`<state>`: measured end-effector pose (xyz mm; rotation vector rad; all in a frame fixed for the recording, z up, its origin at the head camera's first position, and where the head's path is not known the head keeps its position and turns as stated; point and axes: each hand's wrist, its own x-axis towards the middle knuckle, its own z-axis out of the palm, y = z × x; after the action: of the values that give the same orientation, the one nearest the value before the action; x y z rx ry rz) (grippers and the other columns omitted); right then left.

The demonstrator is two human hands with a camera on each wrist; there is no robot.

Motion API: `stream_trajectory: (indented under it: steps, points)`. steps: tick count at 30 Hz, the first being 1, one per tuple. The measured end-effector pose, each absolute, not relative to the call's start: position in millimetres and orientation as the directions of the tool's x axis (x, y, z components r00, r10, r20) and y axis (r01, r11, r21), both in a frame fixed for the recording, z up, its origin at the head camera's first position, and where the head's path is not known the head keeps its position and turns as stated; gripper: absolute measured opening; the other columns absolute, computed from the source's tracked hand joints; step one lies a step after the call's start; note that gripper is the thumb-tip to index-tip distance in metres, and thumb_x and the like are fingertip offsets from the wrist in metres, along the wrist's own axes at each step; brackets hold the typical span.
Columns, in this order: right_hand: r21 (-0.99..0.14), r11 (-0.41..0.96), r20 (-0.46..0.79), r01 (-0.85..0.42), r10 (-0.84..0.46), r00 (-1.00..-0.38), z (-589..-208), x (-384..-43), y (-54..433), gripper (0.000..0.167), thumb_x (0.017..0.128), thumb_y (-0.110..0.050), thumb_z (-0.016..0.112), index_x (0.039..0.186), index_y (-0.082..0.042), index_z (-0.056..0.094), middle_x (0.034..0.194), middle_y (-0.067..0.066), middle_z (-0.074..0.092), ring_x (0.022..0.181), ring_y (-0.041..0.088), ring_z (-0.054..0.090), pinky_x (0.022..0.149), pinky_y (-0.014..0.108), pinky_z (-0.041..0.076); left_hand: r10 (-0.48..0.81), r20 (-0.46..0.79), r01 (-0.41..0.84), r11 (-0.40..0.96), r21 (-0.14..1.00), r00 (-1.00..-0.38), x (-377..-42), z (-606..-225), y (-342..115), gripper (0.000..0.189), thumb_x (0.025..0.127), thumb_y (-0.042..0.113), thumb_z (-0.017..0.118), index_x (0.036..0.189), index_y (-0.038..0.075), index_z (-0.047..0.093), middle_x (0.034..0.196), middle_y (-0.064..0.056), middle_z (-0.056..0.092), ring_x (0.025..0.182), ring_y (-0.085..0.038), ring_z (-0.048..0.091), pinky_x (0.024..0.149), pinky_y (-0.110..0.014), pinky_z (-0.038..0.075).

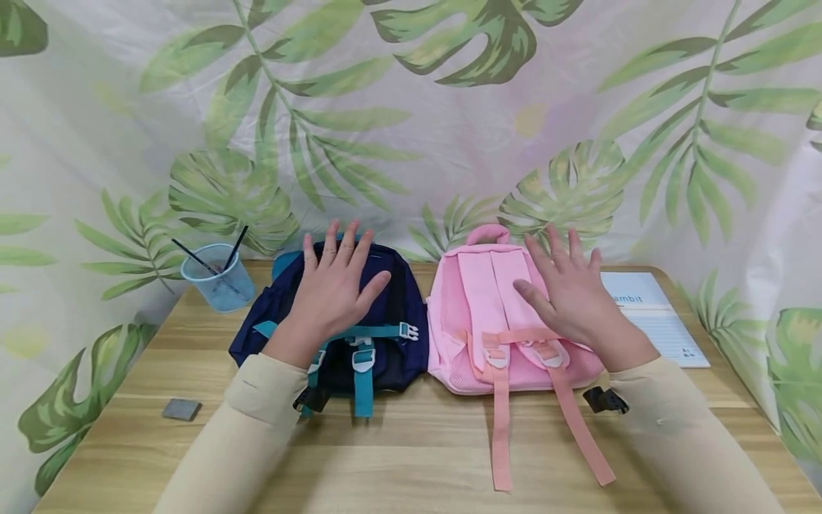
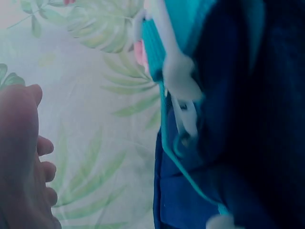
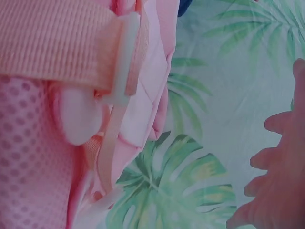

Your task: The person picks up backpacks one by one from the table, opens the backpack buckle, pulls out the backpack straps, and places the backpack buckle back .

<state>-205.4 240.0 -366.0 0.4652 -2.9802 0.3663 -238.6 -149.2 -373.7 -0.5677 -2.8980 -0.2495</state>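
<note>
Two small backpacks lie side by side on the wooden table, their shoulder straps facing up. The navy blue backpack (image 1: 392, 293) has teal straps and white buckles. My left hand (image 1: 334, 293) is held over it with the fingers spread and straight, holding nothing. To the right is the pink backpack (image 1: 452, 285), with peach straps hanging toward the front edge. Over its right side my right hand (image 1: 568, 293) is spread in the same way, also holding nothing. Both wrist views show the hands (image 2: 19, 152) (image 3: 281, 176) apart from the bags' straps and buckles.
At the back left stands a blue translucent cup (image 1: 221, 285) with two dark sticks in it. A small grey block (image 1: 182, 409) lies at the front left. A white notebook (image 1: 661, 328) is partly behind my right arm. A leaf-patterned cloth (image 1: 449, 143) hangs behind the table.
</note>
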Motion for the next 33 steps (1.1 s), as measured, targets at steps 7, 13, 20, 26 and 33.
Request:
stream_trajectory:
  steps: [7,13,20,26,33]
  points:
    - [-0.16,0.958,0.097,-0.239,-0.226,-0.969,-365.5,-205.9,226.7,0.088,0.109,-0.072,0.031,0.175,-0.02,0.005,0.18,0.023,-0.01,0.162,0.052,-0.023,0.117,0.088,-0.012,0.327,0.188,0.347,0.934,0.086,-0.926,-238.2,-375.6,-158.8,0.086,0.109,0.074,0.028,0.175,0.022,0.01,0.184,-0.01,-0.002,0.169,-0.041,-0.011,0.125,-0.078,-0.012]
    - [-0.128,0.97,0.056,-0.208,-0.203,-0.978,-364.1,-206.5,216.2,0.09,0.106,-0.077,0.028,0.175,-0.025,0.002,0.18,0.022,-0.012,0.162,0.051,-0.025,0.115,0.088,-0.014,0.312,0.175,0.325,0.944,0.052,-0.934,-239.4,-374.7,-162.8,0.088,0.107,0.076,0.031,0.175,0.023,0.011,0.183,-0.011,-0.002,0.169,-0.044,-0.008,0.124,-0.08,-0.01]
    - [-0.098,0.973,0.014,-0.21,-0.21,-0.978,-367.7,-206.9,208.5,0.089,0.105,-0.08,0.024,0.174,-0.032,-0.005,0.18,0.022,-0.011,0.162,0.051,-0.023,0.115,0.088,-0.015,0.323,0.149,0.328,0.944,0.013,-0.935,-239.6,-376.5,-163.0,0.088,0.107,0.075,0.033,0.175,0.024,0.012,0.183,-0.012,-0.001,0.168,-0.046,-0.005,0.125,-0.081,-0.008]
    - [-0.074,0.975,0.012,-0.207,-0.207,-0.978,-371.5,-206.3,208.9,0.09,0.105,-0.079,0.029,0.175,-0.028,0.004,0.181,0.023,-0.009,0.163,0.052,-0.021,0.116,0.088,-0.013,0.325,0.154,0.329,0.944,0.005,-0.933,-241.0,-381.7,-162.3,0.086,0.108,0.075,0.031,0.175,0.024,0.014,0.183,-0.013,0.001,0.168,-0.045,-0.006,0.125,-0.08,-0.009]
    - [-0.09,0.977,0.012,-0.191,-0.191,-0.982,-372.6,-206.0,209.8,0.092,0.105,-0.079,0.03,0.175,-0.026,0.003,0.181,0.022,-0.009,0.163,0.051,-0.022,0.116,0.087,-0.014,0.315,0.124,0.318,0.948,0.009,-0.941,-243.2,-382.4,-157.3,0.088,0.107,0.078,0.027,0.175,0.025,0.011,0.183,-0.012,-0.002,0.168,-0.045,-0.009,0.125,-0.078,-0.014]
